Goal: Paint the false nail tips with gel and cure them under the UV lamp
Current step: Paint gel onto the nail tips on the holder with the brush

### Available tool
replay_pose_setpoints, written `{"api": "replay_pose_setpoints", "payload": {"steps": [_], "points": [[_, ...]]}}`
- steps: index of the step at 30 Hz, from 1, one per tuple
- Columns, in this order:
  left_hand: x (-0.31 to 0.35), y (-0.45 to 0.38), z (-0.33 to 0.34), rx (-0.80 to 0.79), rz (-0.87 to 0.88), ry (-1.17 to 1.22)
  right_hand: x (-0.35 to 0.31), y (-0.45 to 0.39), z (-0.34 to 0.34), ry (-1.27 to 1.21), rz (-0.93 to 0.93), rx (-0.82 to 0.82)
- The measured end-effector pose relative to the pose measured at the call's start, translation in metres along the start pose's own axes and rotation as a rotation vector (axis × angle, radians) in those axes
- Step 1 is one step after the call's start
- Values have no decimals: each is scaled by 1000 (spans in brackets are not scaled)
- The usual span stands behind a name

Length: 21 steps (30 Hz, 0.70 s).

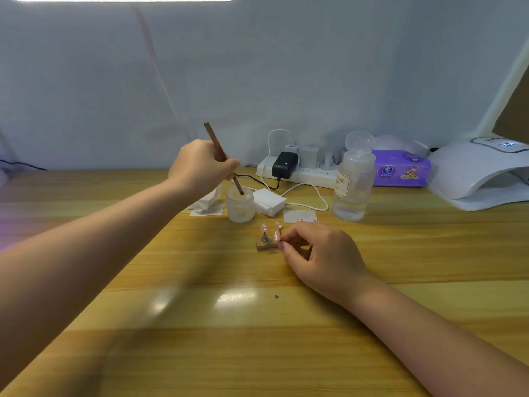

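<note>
Bench (200, 325) carries all items. Right hand (320, 253) pinches a nail tip (276, 236) on the small stand (264, 244). Beyond, left hand (200, 164) grips the brush (221, 156), its tip inside the frosted jar (240, 207). UV lamp (481, 173) sits far right.

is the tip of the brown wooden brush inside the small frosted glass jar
Yes, the left hand holds the brown wooden brush slanted down, with its tip dipped into the open mouth of the small frosted glass jar.

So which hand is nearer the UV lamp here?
The right hand. It rests on the table by the nail tip stand, left of and in front of the UV lamp. The left hand holds the brush over the jar, farther left.
</note>
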<state>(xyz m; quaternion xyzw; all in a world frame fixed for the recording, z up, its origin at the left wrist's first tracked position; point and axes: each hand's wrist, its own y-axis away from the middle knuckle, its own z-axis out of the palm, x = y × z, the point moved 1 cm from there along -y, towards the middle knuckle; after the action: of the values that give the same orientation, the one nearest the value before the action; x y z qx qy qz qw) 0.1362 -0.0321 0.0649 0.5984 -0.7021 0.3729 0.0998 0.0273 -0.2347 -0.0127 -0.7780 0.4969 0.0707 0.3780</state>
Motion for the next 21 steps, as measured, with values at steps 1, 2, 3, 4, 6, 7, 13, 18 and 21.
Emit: {"api": "replay_pose_setpoints", "payload": {"steps": [1,2,3,4,6,7,13,18,21], "points": [[0,1,-1,21,6,-1,0,0,0,2,0,-5],[0,1,-2,46,12,-1,0,0,0,3,0,-8],[0,2,-2,71,18,3,0,0,0,5,-1,-8],[0,2,-2,90,23,7,0,0,0,7,-2,-6],[0,3,-1,92,24,2,-1,0,0,8,-4,-2],[0,4,0,77,24,-9,-1,0,0,7,-6,-1],[0,8,-1,158,62,72,0,0,0,0,3,17],[2,25,-15,254,58,314,5,-1,1,-38,63,34],[7,51,-16,243,60,526,7,-2,1,-63,78,57]]}}
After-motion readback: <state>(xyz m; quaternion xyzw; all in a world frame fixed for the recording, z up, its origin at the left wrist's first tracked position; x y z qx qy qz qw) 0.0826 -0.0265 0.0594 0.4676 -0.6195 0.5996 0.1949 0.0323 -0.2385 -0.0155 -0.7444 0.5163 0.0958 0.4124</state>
